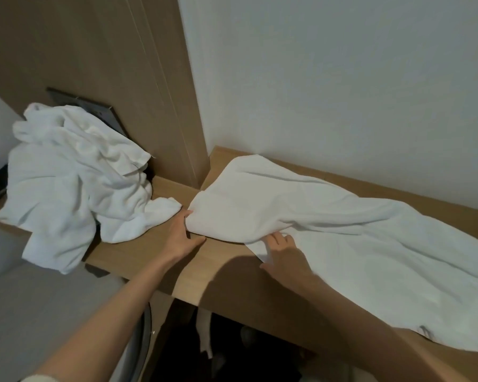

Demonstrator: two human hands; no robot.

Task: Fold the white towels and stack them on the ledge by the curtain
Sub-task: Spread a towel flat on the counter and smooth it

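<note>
The left hand (182, 238) and right hand (282, 255), grip spread, touch one unfolded towel (342, 230); the crumpled heap (66, 175) waits, nothing stacked yet.

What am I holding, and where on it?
The spread-out white cloth towel: left hand at its left-end corner, right hand tucked under its near edge; grip unclear.

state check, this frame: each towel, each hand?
spread towel: unfolded, wrinkled, lying along the ledge
towel pile: crumpled, unfolded, part hanging over the ledge's front
left hand: fingers straight, tips touching the spread towel's left end
right hand: flat on the spread towel's near edge, fingertips tucked under a fold
</note>
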